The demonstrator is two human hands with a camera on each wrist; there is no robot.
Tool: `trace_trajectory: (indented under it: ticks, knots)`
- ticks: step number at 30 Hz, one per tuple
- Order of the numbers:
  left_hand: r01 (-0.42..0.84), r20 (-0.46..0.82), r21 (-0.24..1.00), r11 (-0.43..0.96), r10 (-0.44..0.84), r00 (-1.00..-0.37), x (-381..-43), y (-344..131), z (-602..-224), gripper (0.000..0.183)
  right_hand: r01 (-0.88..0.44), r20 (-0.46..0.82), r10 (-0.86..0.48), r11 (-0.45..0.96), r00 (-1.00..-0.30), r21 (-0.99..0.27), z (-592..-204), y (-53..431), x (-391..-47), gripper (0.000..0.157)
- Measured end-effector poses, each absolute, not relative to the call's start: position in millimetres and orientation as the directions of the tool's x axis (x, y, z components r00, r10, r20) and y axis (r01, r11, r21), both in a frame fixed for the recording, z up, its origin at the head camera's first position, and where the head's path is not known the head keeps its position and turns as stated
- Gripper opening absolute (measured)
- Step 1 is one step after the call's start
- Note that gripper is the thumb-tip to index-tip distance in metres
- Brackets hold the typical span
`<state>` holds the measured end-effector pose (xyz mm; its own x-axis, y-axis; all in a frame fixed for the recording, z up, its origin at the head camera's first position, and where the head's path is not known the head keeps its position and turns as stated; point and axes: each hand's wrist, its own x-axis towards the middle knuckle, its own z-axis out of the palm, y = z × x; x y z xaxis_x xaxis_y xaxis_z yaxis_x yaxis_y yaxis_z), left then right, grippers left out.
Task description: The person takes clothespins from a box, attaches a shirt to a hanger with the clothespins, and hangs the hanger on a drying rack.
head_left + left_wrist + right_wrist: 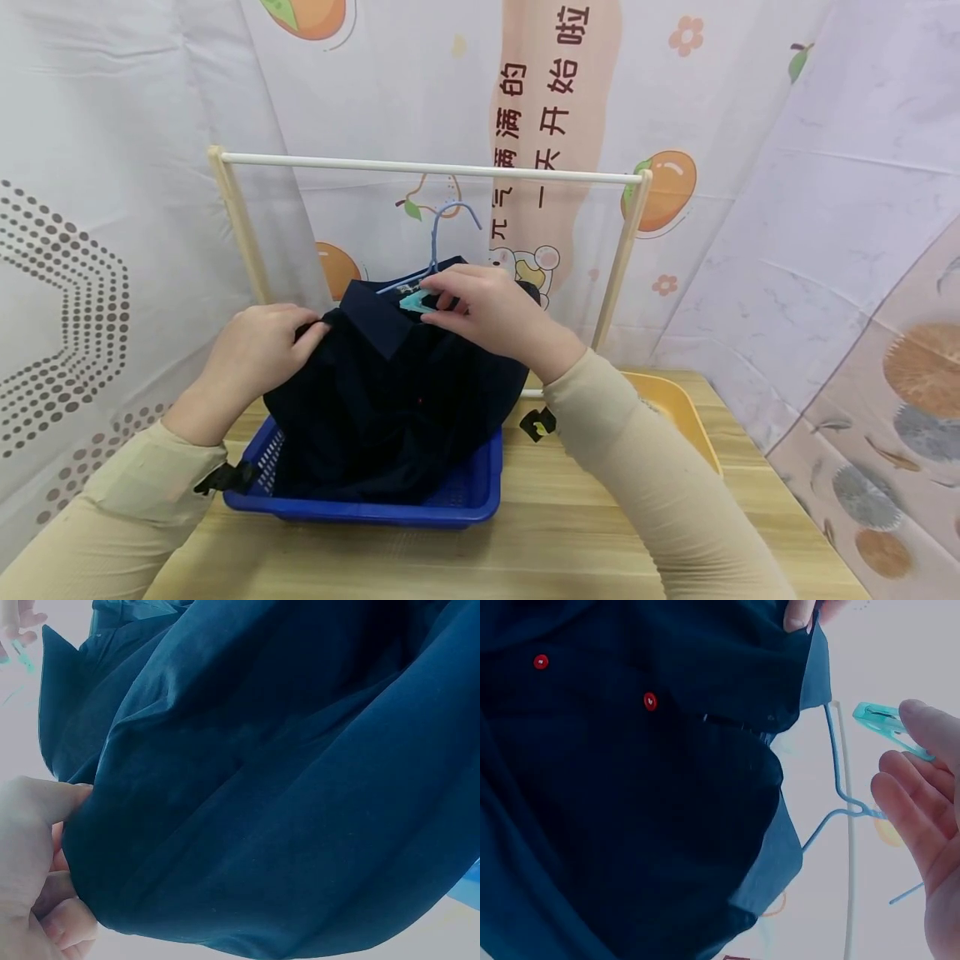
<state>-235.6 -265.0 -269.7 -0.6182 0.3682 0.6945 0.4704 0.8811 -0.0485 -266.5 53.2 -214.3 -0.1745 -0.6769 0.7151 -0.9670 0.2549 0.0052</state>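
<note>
We lose the lower hanger [434,242] inside the dark shirt [390,417]! The right sleeve [637,450] partly covers the yellow tray [687,408], left wrist view clips the blue basket [469,887], and that collar print [408,288] is too tiny for us!

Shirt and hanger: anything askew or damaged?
No damage visible. The hanger hook sits below the white rail, not on it, and the dark shirt looks bunched. The left hand grips the shirt and the right hand pinches a teal clip, so probably just mid-handling.
</note>
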Motion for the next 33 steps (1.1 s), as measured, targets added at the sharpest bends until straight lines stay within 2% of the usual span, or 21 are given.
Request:
trace_trajectory:
  ticks: [14,21,33]
  knots:
    - [0.482,0.708,-0.057,0.875,0.376,-0.598,-238,-263,-270,0.012,-0.96,0.655,-0.719,0.28,-0.23,-0.03,-211,29,-265,0.027]
    - [0.488,0.714,-0.051,0.872,0.373,-0.592,-239,-264,-271,0.011,-0.945,0.599,-0.747,0.322,-0.288,-0.053,-207,20,-266,0.027]
    - [0.512,0.741,-0.07,0.856,0.388,-0.548,-242,-263,-273,0.009,-0.937,0.551,-0.78,0.349,-0.297,-0.012,-200,3,-265,0.029]
